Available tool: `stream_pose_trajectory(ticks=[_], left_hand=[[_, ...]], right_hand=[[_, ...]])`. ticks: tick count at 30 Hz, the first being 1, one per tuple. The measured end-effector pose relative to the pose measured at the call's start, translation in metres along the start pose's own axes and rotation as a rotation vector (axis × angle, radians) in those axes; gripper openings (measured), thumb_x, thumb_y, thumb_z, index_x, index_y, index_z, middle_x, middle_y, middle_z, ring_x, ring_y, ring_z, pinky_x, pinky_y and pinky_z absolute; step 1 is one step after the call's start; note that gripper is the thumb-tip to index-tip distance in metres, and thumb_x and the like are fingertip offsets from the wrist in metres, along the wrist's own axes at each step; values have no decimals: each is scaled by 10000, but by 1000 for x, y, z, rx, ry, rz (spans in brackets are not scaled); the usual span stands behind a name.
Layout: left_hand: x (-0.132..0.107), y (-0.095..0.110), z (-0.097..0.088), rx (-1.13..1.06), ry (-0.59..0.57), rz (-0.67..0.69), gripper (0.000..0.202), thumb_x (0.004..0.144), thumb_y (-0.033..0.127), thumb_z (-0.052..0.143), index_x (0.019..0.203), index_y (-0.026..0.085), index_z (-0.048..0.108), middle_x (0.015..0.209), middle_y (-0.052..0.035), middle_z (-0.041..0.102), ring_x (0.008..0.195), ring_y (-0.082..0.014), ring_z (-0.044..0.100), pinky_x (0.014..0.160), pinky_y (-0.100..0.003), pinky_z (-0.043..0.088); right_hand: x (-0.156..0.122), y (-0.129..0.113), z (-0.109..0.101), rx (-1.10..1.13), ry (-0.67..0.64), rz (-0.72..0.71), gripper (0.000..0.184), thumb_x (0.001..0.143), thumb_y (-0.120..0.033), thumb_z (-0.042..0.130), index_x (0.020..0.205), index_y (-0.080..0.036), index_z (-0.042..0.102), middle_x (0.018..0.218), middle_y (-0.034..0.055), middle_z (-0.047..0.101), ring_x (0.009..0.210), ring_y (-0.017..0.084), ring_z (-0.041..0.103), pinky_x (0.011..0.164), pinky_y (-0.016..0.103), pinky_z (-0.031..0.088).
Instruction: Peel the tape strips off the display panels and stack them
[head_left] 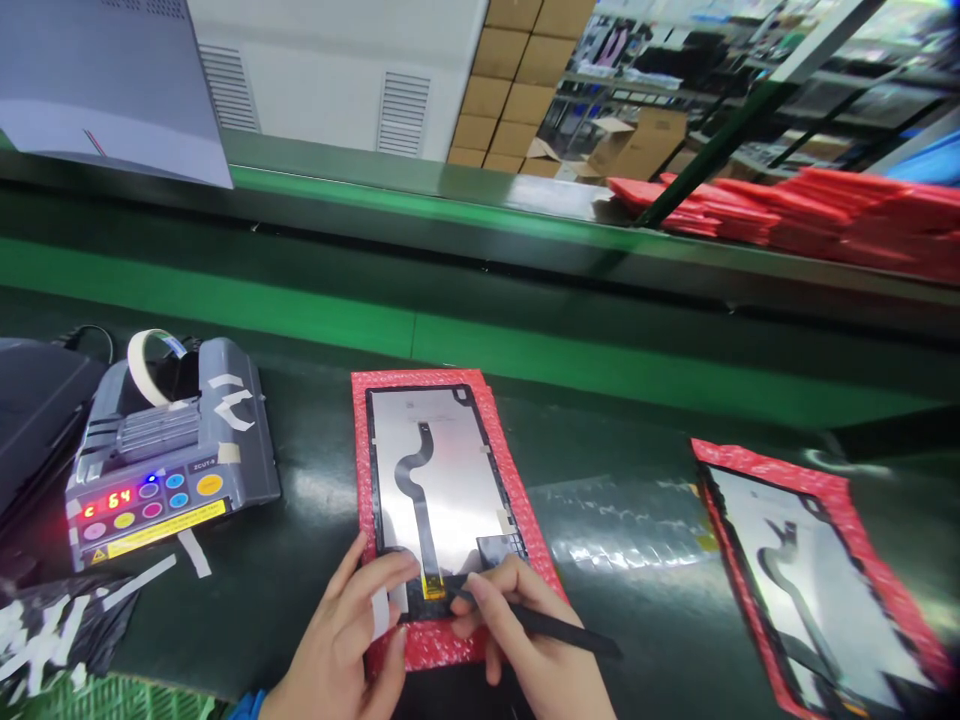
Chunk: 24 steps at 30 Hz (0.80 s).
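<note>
A silver display panel [442,470] with a black flex cable lies face down on a red bubble-wrap mat [517,500] in front of me. My left hand [345,640] rests on the panel's near edge, fingers curled, with a small strip of white tape stuck on a finger. My right hand [525,640] grips a black stylus-like tool [555,630], its tip pressed at the flex cable's connector near the panel's bottom edge.
A grey tape dispenser machine [165,450] with lit buttons stands at the left, white tape strips [150,580] beside it. A second panel on a red mat [817,570] lies at the right. Behind runs a green conveyor [450,330]; red mats [787,215] are stacked beyond it.
</note>
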<state>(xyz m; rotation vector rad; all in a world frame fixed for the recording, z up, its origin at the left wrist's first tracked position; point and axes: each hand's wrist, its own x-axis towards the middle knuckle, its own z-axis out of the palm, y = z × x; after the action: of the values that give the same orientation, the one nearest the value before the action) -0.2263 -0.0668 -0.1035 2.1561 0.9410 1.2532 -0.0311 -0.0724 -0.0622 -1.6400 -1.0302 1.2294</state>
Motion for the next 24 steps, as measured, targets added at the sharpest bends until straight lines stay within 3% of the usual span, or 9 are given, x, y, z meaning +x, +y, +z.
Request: stream_pose_trajectory(ticks=[3,10,14,21,24], left_hand=[[-2,-1,0,-11,-15,-16,756,823,-52,504,1481,272,322,1341,-68,662,1321,-183,584,1253,-485,308],[-1,-1,0,-10,-11,-11,755,832,-54,494,1489,264,300,1355,-60,649,1319,-149,581,1277,-445,247],[0,0,0,15,-10,-12,709,840,-47,489,1466,242,325,1316,-76,680,1284,-168,618,1258,-458,289],[8,-1,-7,97,-199,44,536,847,35,544,1352,194,456,1193,-58,750,1242,-205,652,1289,-475,151],[9,-1,-7,140,-253,72,506,862,45,541,1342,196,484,1179,-56,758,1227,-231,663,1280,-521,154]], right_hand=[[0,0,0,2,-3,12,542,816,-712,679,677,-191,625,605,51,709,359,92,515,423,221,430],[0,0,0,1,-4,20,543,804,-712,696,671,-191,620,613,52,717,353,87,523,412,210,421],[1,1,0,-9,-18,19,540,815,-710,683,682,-191,615,630,59,725,357,94,528,418,221,434],[1,3,-1,-49,-30,-1,505,838,-687,673,688,-210,608,623,52,729,373,113,562,437,234,471],[2,8,0,-44,-44,-12,493,844,-677,672,691,-213,606,616,54,731,368,126,579,431,242,492]])
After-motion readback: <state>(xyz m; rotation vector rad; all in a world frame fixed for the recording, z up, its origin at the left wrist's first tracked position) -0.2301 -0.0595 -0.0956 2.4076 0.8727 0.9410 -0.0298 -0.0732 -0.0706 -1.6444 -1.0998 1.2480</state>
